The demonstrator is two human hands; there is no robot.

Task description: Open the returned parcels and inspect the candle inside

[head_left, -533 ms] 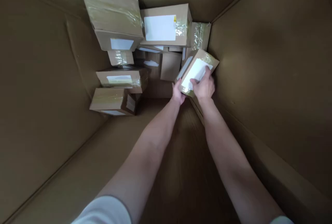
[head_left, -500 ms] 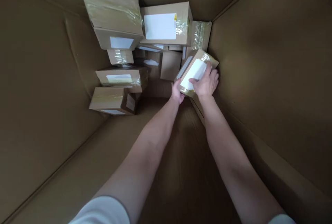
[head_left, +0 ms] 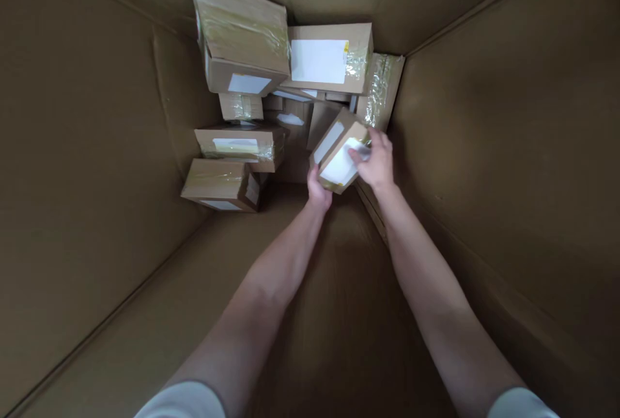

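Head view. Your two bare hands work inside a large cardboard container [head_left: 508, 127]. A taped shipping carton [head_left: 340, 146], the item in hand, is tilted in front of the container's far wall, toward its far right corner, with white labels on two faces. Your left hand [head_left: 320, 190] grasps its lower left end, the thumb on the near edge; the underlying fingers are largely hidden. Your right hand [head_left: 380, 165] grasps its right end, thumb across the larger label, fingers bent over the taped edge. Behind it, a taped carton [head_left: 380, 90] leans in the far right corner. Along the far wall, a wide labelled carton [head_left: 329, 59] adjoins a bulky carton [head_left: 245, 33]. Near the left wall, a long carton [head_left: 242, 146] lies just behind a smaller carton [head_left: 217, 180].
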